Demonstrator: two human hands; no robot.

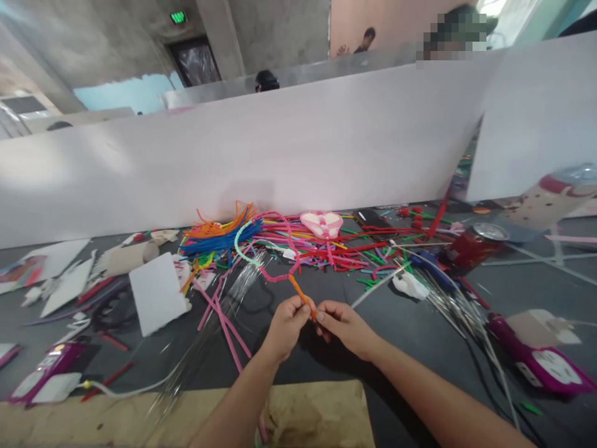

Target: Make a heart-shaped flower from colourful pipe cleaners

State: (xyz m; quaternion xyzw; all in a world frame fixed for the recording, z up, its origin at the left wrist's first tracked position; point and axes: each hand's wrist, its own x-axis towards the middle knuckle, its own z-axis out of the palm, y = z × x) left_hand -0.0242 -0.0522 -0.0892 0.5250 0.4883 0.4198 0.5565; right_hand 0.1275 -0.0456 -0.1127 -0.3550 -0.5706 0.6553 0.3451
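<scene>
Both hands meet at the orange pipe-cleaner stem of a large wavy loop made of pink and mint-green pipe cleaner, held upright over the dark table. My left hand pinches the stem between thumb and fingers. Just beside it, my right hand has its fingers closed at the stem's lower end; its fingertips are partly hidden. Behind the loop lies a heap of coloured pipe cleaners, with blue bundles and orange bundles at its left. A pink-and-white pipe-cleaner shape stands at the heap's back.
Thin metal wires lie left of my hands, more wires to the right. A white card, a red can, a tumbler and purple power strips surround the work area. Brown paper covers the near edge; a white partition stands behind.
</scene>
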